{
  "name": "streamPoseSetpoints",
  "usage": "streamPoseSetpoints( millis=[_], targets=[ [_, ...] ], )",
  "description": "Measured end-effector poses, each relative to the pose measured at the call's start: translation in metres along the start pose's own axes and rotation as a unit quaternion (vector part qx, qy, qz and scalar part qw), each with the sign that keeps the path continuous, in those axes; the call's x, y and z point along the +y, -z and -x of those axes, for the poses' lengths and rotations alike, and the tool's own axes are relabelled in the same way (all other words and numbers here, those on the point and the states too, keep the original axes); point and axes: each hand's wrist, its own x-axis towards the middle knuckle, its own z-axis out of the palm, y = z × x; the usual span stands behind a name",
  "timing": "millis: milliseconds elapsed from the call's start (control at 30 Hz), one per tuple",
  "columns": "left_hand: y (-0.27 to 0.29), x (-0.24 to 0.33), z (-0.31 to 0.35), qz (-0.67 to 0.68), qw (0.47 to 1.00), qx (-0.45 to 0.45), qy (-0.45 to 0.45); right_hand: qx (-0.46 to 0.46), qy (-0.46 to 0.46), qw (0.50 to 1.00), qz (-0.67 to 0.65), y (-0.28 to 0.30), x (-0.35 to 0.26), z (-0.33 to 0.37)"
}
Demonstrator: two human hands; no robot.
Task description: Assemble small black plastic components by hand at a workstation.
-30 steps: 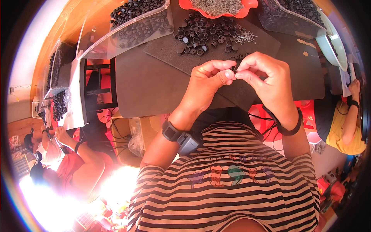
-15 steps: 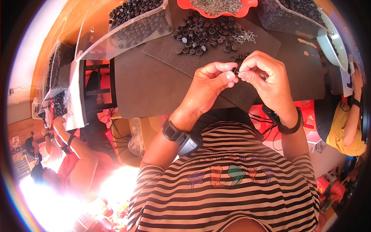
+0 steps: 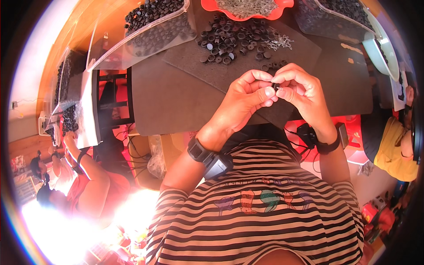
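Dark brown desk (image 3: 170, 99), heaped toward its far side with small, round, black, plastic-looking caps (image 3: 232, 37). One small black piece (image 3: 276, 86) is pinched by left hand (image 3: 243, 99) and right hand (image 3: 307, 95), midway between; long axis hidden. Both wrists are angled inward, fingers curled.

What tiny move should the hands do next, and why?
Probably a gentle push with the right hand while the left hand steadies the small black piece. The fingertips of both hands meet at that piece, so they seem well placed for it. Gentle seems wise, because the fingers hide most of the piece.
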Motion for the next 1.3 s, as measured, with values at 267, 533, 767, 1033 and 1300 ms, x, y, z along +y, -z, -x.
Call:
streamPoseSetpoints(
  millis=[267,533,767,1033,1300],
  targets=[
    [0.016,0.038,-0.041,-0.652,0.707,0.082,-0.261,0.071,-0.025,0.989,-0.126,0.018,0.011,-0.003],
    [0.014,0.032,-0.058,-0.757,0.577,0.070,-0.297,0.106,-0.048,0.979,-0.166,0.029,0.015,-0.002],
    [0.005,0.041,-0.023,-0.438,0.885,0.089,-0.129,0.098,-0.032,0.985,-0.142,0.020,0.012,-0.001],
    [0.000,0.028,-0.006,-0.218,0.966,0.064,-0.121,0.067,-0.027,0.989,-0.125,-0.006,0.005,-0.006],
    [0.004,0.027,-0.004,-0.160,0.978,0.046,-0.125,0.085,-0.009,0.992,-0.088,-0.011,-0.005,-0.009]
  ],
)
